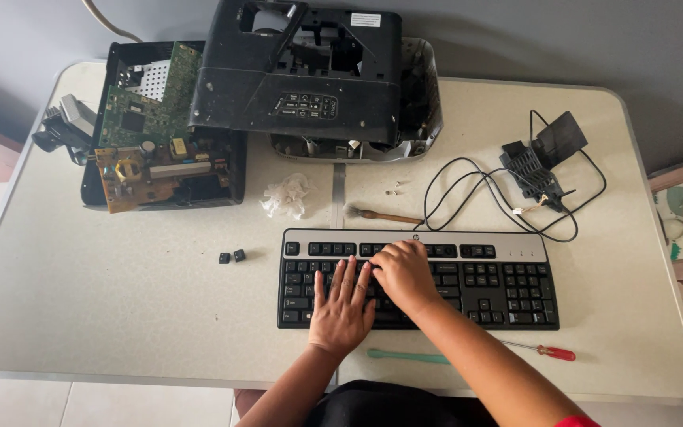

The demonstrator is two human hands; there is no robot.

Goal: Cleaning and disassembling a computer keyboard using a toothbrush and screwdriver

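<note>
A black and silver keyboard (pixel 484 277) lies on the beige table (pixel 120 300) in front of me. My left hand (pixel 341 304) rests flat on its keys, fingers spread. My right hand (pixel 405 273) is curled over the upper key rows just beside the left; what its fingertips pinch is hidden. Two loose black keycaps (pixel 232 256) sit on the table to the left of the keyboard.
A green tool (pixel 407 357) and a red-handled screwdriver (pixel 543 350) lie near the front edge. A small brush (pixel 381 214), screws (pixel 394 188), crumpled tissue (pixel 286 195), a black part with cable (pixel 535 170), an opened device with circuit boards (pixel 160 134) and a black housing (pixel 302 71) occupy the back.
</note>
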